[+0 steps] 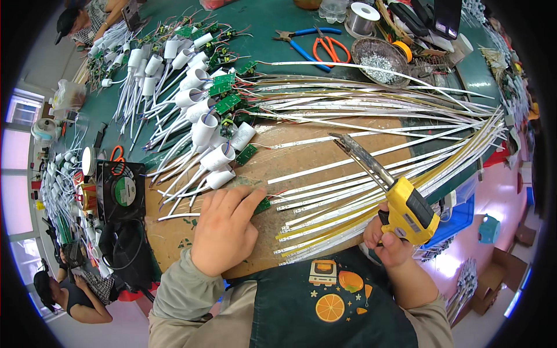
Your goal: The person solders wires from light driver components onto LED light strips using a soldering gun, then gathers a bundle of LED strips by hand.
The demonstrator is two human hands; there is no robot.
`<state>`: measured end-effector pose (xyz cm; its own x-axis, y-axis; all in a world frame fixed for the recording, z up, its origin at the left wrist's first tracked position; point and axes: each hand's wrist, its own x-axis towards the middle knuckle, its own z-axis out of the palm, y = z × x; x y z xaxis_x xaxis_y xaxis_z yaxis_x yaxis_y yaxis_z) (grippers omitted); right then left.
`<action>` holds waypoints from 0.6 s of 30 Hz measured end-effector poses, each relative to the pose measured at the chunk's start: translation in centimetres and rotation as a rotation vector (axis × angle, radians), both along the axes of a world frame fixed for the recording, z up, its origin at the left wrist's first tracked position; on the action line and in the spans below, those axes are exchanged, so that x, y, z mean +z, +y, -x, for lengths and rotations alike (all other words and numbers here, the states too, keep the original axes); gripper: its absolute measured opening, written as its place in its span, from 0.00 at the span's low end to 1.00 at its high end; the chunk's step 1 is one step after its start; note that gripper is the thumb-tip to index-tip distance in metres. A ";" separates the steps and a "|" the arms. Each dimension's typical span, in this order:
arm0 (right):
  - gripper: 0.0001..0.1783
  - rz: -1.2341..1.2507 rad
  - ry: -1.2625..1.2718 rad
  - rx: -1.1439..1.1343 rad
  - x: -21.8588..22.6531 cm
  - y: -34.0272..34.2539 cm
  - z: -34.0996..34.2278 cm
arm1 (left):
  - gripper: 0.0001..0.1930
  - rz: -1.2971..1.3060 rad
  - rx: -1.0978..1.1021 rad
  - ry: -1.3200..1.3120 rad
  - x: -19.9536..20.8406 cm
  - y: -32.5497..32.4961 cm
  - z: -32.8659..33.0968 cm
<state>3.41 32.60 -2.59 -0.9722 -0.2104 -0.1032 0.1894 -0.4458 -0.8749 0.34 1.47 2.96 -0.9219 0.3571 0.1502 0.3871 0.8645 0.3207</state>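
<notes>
Head view: my left hand point(223, 229) lies flat, fingers together, pinning a small green circuit board point(262, 205) on the brown board point(301, 159) near the table's front edge. Right hand point(387, 240) is clamped on the yellow soldering gun point(406, 210). The board looks light, stiff and fragile; I'd hold it by its edges. The gun's tip is likely hot; keep to the grip only.

Bright, even light; fisheye-warped edges.
</notes>
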 end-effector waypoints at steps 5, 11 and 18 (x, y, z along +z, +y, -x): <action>0.35 0.000 -0.007 0.004 0.2 -0.2 0.1 | 0.18 -0.178 0.003 -0.014 -0.1 1.4 1.0; 0.35 -0.025 -0.018 0.003 0.2 -0.2 0.0 | 0.14 -0.078 -0.038 0.013 -0.7 2.1 1.9; 0.35 -0.045 -0.024 -0.005 0.2 -0.2 0.0 | 0.12 -0.053 0.009 0.070 -1.1 2.0 2.2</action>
<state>3.45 32.40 -2.40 -0.9704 -0.1999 -0.1355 0.2081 -0.4074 -0.8892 -1.86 3.45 1.82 -0.9118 0.3384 0.2325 0.4021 0.8507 0.3387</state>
